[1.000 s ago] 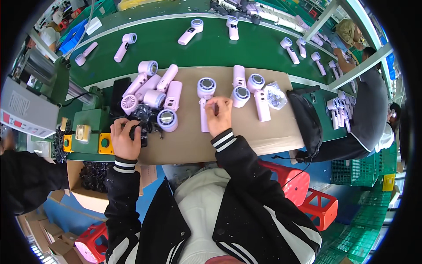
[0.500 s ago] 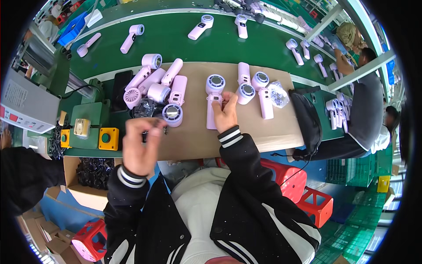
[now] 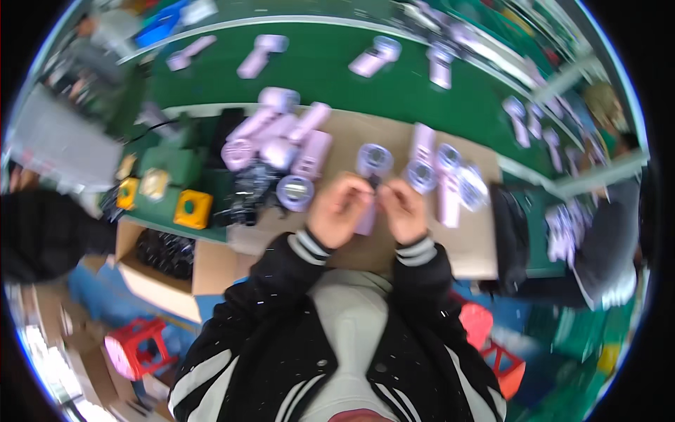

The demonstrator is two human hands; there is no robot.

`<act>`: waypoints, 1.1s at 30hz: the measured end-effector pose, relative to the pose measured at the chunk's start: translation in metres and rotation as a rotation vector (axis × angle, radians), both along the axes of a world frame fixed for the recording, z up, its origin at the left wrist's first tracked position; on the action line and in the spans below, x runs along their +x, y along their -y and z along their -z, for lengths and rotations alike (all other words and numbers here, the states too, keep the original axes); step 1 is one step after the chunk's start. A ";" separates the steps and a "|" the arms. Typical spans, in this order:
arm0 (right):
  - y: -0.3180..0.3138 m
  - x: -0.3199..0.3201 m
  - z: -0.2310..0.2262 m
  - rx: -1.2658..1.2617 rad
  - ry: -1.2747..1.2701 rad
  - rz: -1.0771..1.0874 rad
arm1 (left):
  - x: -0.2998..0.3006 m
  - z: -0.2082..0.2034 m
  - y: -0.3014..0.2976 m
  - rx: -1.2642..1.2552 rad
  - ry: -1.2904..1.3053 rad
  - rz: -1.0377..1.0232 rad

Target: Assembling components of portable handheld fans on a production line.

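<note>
A pale purple handheld fan (image 3: 374,160) lies on the brown board in front of me, head away from me. My left hand (image 3: 341,211) comes over its handle from the left, thumb and forefinger pinched on a small black piece (image 3: 375,181) just below the fan head. From the other side my right hand (image 3: 403,211) meets it, fingertips closed beside that piece; blur hides what they grip. To the right lie more purple fans (image 3: 422,158) and a clear plastic bag (image 3: 472,188). A pile of fans (image 3: 309,155) sits to the left, next to black parts (image 3: 252,190).
Beyond the brown board (image 3: 337,126), a green belt (image 3: 316,74) carries several fans. At left stand a green fixture with yellow button boxes (image 3: 192,209) and a carton of black parts (image 3: 165,254). A black bag (image 3: 510,232) lies at the right edge; other people sit nearby.
My left hand has moved right, from beside the black parts to the fan in front of me. My right hand now has its fingertips close to the left's. The whole view has shifted and blurred.
</note>
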State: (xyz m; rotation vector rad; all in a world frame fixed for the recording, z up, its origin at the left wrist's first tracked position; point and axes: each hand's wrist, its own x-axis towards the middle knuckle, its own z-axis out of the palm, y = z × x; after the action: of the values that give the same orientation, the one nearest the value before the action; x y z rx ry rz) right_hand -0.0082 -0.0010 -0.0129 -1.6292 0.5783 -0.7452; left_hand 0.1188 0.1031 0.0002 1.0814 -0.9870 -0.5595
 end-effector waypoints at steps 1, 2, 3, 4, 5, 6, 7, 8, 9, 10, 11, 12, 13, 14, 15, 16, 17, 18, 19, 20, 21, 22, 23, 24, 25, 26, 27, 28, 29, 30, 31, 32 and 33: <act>0.005 -0.006 0.005 0.054 0.053 0.038 | -0.004 0.005 0.005 0.046 0.007 -0.007; 0.007 -0.009 0.003 0.138 0.106 0.020 | -0.008 0.015 0.007 0.139 -0.011 -0.011; 0.010 -0.016 0.003 0.230 0.087 0.015 | -0.012 0.013 0.009 0.110 0.014 -0.043; 0.013 -0.018 0.004 0.190 0.084 -0.022 | -0.015 0.011 0.010 0.082 0.039 -0.073; 0.011 -0.018 0.001 0.196 0.082 -0.019 | -0.018 0.008 0.009 0.095 0.005 -0.075; 0.013 -0.018 0.005 0.159 0.062 -0.015 | -0.023 0.007 0.009 0.150 -0.062 -0.072; 0.015 -0.015 0.009 0.119 0.042 -0.005 | -0.022 0.007 0.006 0.200 -0.134 -0.064; 0.015 -0.013 0.006 0.117 0.052 -0.040 | -0.019 0.002 0.003 0.194 -0.125 -0.099; 0.015 -0.011 0.001 0.155 0.036 -0.083 | -0.017 -0.005 0.000 0.190 -0.069 -0.133; 0.016 -0.008 -0.004 0.191 0.016 -0.122 | -0.014 -0.008 -0.002 0.187 -0.015 -0.162; 0.017 -0.007 -0.007 0.188 0.022 -0.140 | -0.010 -0.006 -0.003 0.183 -0.009 -0.180; 0.017 -0.005 -0.011 0.156 -0.048 -0.161 | -0.006 -0.001 -0.004 0.206 0.111 -0.192; 0.020 -0.005 -0.015 0.121 -0.116 -0.171 | -0.001 0.003 -0.003 0.228 0.232 -0.194; 0.022 -0.005 -0.018 0.086 -0.184 -0.180 | 0.003 0.006 -0.002 0.249 0.353 -0.196; 0.023 -0.005 -0.019 0.049 -0.251 -0.188 | 0.005 0.009 -0.001 0.271 0.475 -0.198; 0.025 -0.004 -0.018 0.041 -0.241 -0.186 | 0.005 0.008 0.002 0.263 0.485 -0.200; 0.025 -0.004 -0.015 -0.016 -0.242 -0.169 | 0.005 0.007 0.003 0.285 0.492 -0.245; 0.024 -0.002 -0.011 -0.073 -0.239 -0.152 | 0.006 0.007 0.003 0.307 0.501 -0.291; 0.024 0.000 -0.007 -0.130 -0.235 -0.134 | 0.005 0.006 0.003 0.327 0.511 -0.338; 0.023 0.000 -0.004 -0.186 -0.229 -0.115 | 0.004 0.006 0.003 0.347 0.522 -0.386; 0.023 -0.001 -0.002 -0.234 -0.236 -0.096 | 0.001 0.009 0.004 0.386 0.565 -0.423; 0.021 0.000 0.001 -0.280 -0.236 -0.078 | -0.001 0.014 0.005 0.425 0.613 -0.464; 0.018 0.003 -0.001 -0.289 -0.206 -0.081 | 0.000 0.030 0.006 0.415 0.639 -0.481; 0.014 0.004 -0.005 -0.316 -0.219 -0.057 | 0.003 0.052 0.009 0.371 0.764 -0.400; 0.013 0.003 -0.008 -0.341 -0.239 -0.027 | 0.007 0.063 0.014 0.328 0.883 -0.310; 0.014 0.004 -0.007 -0.348 -0.222 -0.027 | 0.010 0.058 0.016 0.321 0.898 -0.319; 0.015 0.005 -0.007 -0.342 -0.226 -0.014 | 0.012 0.053 0.017 0.376 0.854 -0.289; 0.014 0.003 -0.006 -0.333 -0.237 -0.005 | 0.008 0.046 0.014 0.435 0.803 -0.258; 0.015 0.001 -0.005 -0.324 -0.249 0.005 | 0.005 0.039 0.012 0.493 0.750 -0.226; 0.016 0.000 -0.005 -0.314 -0.263 0.015 | 0.004 0.034 0.010 0.550 0.695 -0.194; 0.018 -0.001 -0.004 -0.316 -0.260 0.015 | 0.004 0.032 0.010 0.548 0.697 -0.196; 0.019 -0.002 -0.002 -0.337 -0.295 0.012 | 0.004 0.030 0.010 0.558 0.698 -0.204; 0.021 -0.002 -0.001 -0.358 -0.330 0.010 | 0.004 0.029 0.010 0.568 0.697 -0.212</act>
State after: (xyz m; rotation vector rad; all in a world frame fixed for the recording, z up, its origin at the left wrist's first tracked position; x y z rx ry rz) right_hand -0.0106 -0.0219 -0.0121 -2.1051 0.7163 -0.6131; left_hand 0.1230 0.0926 -0.0284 1.9445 -1.3227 -0.2844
